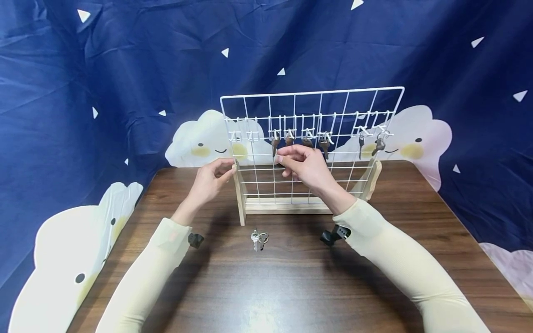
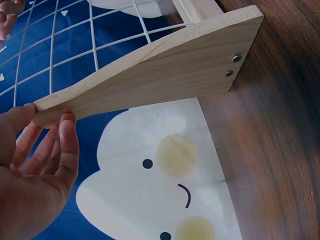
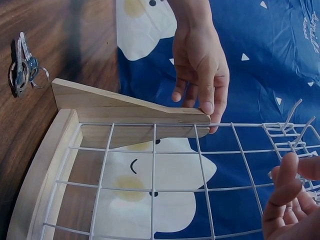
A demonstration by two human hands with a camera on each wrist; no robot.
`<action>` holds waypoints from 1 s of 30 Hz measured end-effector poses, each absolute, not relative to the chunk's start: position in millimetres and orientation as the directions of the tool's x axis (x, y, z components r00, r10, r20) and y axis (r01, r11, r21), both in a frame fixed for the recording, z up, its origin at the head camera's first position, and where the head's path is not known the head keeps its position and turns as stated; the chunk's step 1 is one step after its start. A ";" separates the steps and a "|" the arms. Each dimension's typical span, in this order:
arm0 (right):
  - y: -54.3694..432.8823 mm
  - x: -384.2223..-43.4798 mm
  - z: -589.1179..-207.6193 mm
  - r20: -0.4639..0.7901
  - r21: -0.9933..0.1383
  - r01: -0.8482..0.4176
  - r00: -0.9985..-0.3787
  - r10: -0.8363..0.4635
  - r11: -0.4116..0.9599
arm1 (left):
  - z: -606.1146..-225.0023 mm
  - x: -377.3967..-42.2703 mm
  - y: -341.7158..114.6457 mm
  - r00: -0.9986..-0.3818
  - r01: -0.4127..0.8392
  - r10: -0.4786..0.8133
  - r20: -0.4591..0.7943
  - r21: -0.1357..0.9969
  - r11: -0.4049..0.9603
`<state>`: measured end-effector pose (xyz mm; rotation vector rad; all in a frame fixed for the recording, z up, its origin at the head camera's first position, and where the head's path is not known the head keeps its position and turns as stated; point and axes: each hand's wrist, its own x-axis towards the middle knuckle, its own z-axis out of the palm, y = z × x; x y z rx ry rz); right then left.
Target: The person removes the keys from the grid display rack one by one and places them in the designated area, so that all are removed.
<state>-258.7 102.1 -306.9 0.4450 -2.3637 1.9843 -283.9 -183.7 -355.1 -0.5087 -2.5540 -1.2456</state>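
Observation:
A white wire grid rack (image 1: pixel 266 184) stands on wooden supports. My left hand (image 1: pixel 211 181) pinches the rounded upper end of the left wooden side support (image 2: pixel 145 75) between thumb and fingers. In front of the grid is my right hand (image 1: pixel 306 166), its thumb and index finger together at the lower end of a dark key (image 1: pixel 275 142) that hangs from a hook; the fingertips partly hide the contact. More keys (image 1: pixel 325 144) hang to its right, some partly behind the hand. On the table, just before the rack, lies a ring with silver keys (image 1: pixel 256 240).
Hooks at the grid's left end (image 1: pixel 235 135) bear no keys. Further keys (image 1: pixel 379 145) hang at the right end. The rack's right wooden support (image 1: pixel 372 180) rests on the brown wooden table (image 1: pixel 291 286). A blue cloth (image 1: pixel 166 60) with clouds hangs behind.

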 end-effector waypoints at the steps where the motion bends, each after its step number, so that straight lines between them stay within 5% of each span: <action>1: 101.9 -258.9 -306.8 0.202 -0.961 -0.233 -0.960 -0.194 0.148 | -355.1 -283.7 -183.6 -0.907 0.415 0.198 0.372 0.708 0.572; 30: 91.4 -264.1 -310.9 0.240 -0.955 -0.260 -0.961 -0.140 0.143 | -353.9 -281.9 -183.2 -0.914 0.399 0.188 0.360 0.710 0.581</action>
